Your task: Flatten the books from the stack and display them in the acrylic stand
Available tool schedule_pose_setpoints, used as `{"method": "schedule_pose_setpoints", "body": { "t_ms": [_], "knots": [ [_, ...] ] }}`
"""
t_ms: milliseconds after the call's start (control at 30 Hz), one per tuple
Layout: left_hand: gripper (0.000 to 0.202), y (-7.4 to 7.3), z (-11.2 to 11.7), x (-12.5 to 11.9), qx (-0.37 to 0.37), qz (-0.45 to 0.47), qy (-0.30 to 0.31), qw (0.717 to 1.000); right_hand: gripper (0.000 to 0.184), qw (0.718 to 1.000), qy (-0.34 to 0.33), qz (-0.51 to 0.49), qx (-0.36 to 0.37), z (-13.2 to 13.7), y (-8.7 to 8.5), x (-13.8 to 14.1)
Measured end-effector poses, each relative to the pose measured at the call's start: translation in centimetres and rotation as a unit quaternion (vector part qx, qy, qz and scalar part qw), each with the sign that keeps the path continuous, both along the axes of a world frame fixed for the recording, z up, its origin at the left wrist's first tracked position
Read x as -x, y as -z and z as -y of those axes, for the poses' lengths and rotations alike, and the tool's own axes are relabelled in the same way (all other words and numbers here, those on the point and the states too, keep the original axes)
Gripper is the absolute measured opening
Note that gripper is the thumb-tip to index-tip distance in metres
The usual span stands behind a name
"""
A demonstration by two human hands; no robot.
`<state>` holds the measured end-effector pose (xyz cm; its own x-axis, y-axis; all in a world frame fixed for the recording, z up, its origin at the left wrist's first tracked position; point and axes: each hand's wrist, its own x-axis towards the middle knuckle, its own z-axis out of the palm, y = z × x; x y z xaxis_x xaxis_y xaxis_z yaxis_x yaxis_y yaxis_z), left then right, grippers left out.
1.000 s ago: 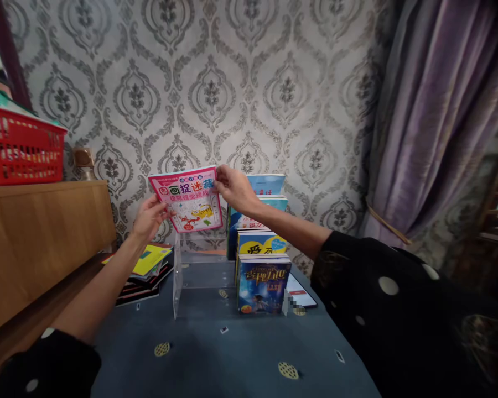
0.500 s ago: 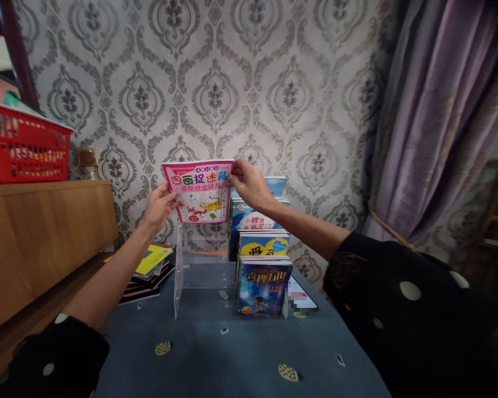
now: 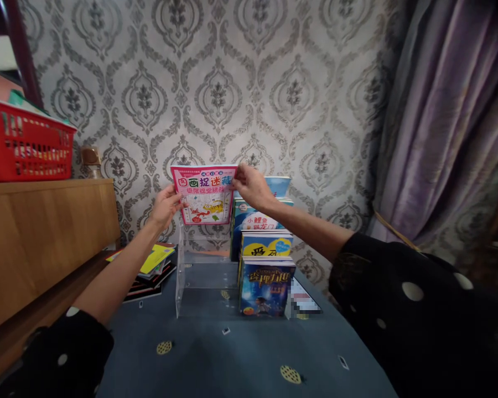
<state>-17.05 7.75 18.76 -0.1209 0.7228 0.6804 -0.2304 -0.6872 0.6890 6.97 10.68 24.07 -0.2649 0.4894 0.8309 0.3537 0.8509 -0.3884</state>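
Pink book (image 3: 203, 200) was held above far left part of clear rack (image 3: 180, 282). Left hand (image 3: 166, 208) pinched left edge, grip narrow; right hand (image 3: 252, 186) pinched upper right edge. Book looked light, bendy, slightly slick; opposite edges likely best hold, corners prone to creasing.

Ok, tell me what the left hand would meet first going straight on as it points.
The pink-bordered book, which the left hand holds by its edge; depth past it is hard to judge.

1 red basket (image 3: 35, 170) sits on a wooden cabinet (image 3: 53, 232); a purple curtain (image 3: 435, 132) hangs beside patterned wallpaper (image 3: 219, 88).
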Motion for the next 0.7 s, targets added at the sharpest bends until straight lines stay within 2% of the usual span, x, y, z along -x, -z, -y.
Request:
{"method": "schedule_pose_setpoints", "body": {
  "t_ms": [100,267,433,567,700],
  "knots": [
    [0.027,-0.4,-0.9,0.2,0.028,-0.003,-0.008,1.000,0.026,1.000,0.025,0.003,0.003,-0.9,-0.1,0.1],
    [0.024,-1.1,-3.0,0.7,0.117,-0.002,-0.009,0.993,0.037,0.996,0.083,0.014,-0.026,-1.5,-0.9,0.2],
    [0.023,-0.2,-5.2,0.9,0.164,0.004,-0.014,0.986,0.039,0.995,0.085,0.027,-0.053,-0.5,-1.0,0.0],
    [0.024,0.9,-6.2,0.7,0.187,0.006,-0.011,0.982,0.035,0.993,0.071,0.040,-0.083,1.3,0.0,-0.8],
    [0.025,1.4,-6.1,0.4,0.184,0.006,-0.005,0.983,0.031,0.991,0.061,0.056,-0.103,3.5,2.2,-2.0]
  ]
}}
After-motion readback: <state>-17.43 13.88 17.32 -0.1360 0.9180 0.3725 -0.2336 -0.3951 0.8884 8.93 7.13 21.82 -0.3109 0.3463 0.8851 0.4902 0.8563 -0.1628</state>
